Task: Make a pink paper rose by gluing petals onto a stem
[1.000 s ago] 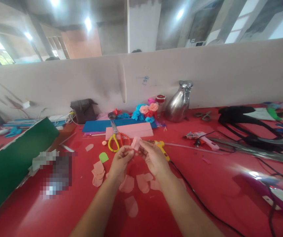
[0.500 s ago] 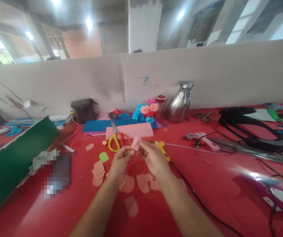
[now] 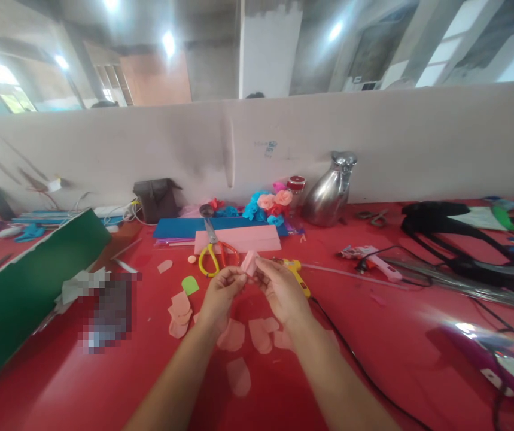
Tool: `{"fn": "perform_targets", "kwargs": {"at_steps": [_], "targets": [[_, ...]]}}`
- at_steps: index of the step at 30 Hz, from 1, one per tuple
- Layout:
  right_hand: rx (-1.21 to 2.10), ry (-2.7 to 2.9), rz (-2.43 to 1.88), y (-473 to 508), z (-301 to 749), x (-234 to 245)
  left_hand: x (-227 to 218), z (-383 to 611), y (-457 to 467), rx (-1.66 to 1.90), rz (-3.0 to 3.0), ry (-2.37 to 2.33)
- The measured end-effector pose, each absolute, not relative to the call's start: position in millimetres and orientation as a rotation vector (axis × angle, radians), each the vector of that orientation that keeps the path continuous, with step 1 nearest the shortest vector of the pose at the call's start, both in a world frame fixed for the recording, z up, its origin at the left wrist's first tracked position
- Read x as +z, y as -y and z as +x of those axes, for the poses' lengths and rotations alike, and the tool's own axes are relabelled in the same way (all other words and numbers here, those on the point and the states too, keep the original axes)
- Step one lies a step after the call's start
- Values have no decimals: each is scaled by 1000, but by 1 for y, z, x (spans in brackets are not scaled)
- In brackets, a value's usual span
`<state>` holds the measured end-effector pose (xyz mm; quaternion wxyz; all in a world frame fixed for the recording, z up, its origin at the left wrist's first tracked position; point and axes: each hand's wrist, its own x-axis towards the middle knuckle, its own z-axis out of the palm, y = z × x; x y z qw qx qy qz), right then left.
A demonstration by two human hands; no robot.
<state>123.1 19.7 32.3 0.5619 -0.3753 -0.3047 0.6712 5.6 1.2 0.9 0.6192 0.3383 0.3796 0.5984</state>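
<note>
Between the fingertips of both hands is a small pink paper flower [image 3: 249, 262], rolled from petal pieces. My left hand [image 3: 221, 293] pinches its lower end, and my right hand [image 3: 282, 290] grips its right side; both are closed on it. Loose pink paper petals [image 3: 260, 335] lie under and around my wrists, with a small pile [image 3: 180, 312] to the left. One green paper petal [image 3: 190, 285] rests above that pile. Scissors [image 3: 212, 245] with a yellow and an orange handle lie just beyond my hands. A yellow glue gun [image 3: 298, 276] is partly hidden behind my right hand.
Folded pink paper [image 3: 261, 237] and blue paper [image 3: 176, 228] lie behind the scissors, near finished paper flowers [image 3: 265, 203]. A steel jug [image 3: 328, 194] stands against the wall. A pink glue gun [image 3: 380, 263] and cords lie right; a green board [image 3: 36, 293] leans left.
The pink flower has turned slightly between my fingers, which keep their hold on it. The whole view has shifted a little as my head moved.
</note>
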Motion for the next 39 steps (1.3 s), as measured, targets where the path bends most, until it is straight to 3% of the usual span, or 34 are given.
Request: {"fn": "perform_targets", "kwargs": {"at_steps": [20, 39], "targets": [[1403, 1012, -928, -21, 125, 32, 3, 9, 2, 1348, 781, -897], [1435, 1027, -948, -25, 133, 31, 9, 8, 5, 1293, 710, -834]]}}
